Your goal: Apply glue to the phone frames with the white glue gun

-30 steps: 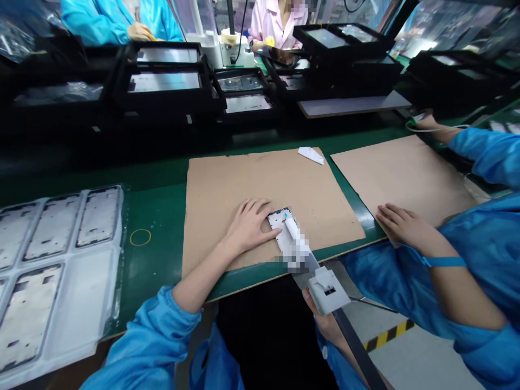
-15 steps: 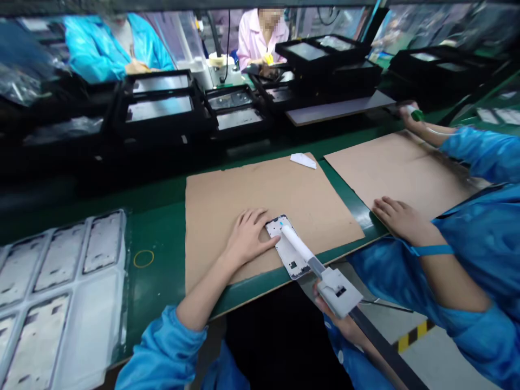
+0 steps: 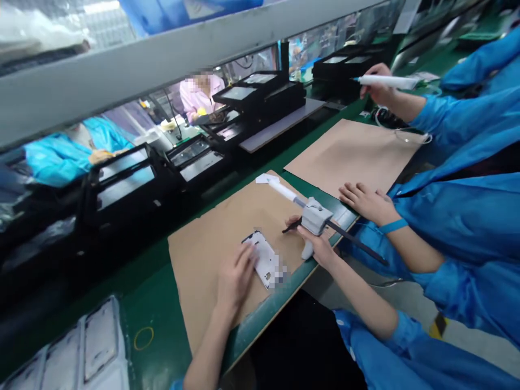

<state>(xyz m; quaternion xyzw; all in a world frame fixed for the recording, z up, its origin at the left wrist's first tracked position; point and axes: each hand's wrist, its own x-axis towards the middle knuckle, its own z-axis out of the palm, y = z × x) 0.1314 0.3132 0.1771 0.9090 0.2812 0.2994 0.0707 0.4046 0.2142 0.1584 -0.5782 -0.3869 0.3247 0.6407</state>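
My left hand [image 3: 234, 277] lies on the brown cardboard sheet [image 3: 211, 238] with its fingers curled on the left edge of a white phone frame [image 3: 266, 261], holding it down. My right hand [image 3: 314, 245] grips a white glue dispenser gun [image 3: 312, 215] by its handle. The gun's long nozzle [image 3: 282, 190] points up and left, away from the frame, toward a small white paper scrap [image 3: 263, 178].
A person in blue at the right rests one hand [image 3: 363, 199] by a second cardboard sheet [image 3: 349, 149] and holds a white dispenser [image 3: 388, 81] in the other. Black trays [image 3: 122, 184] with panels line the far side. A white tray of frames [image 3: 93, 346] sits at lower left.
The view has swung and tilted. My right hand lifted the dispenser gun off the phone frame and moved it right and farther away. My left hand stays on the frame.
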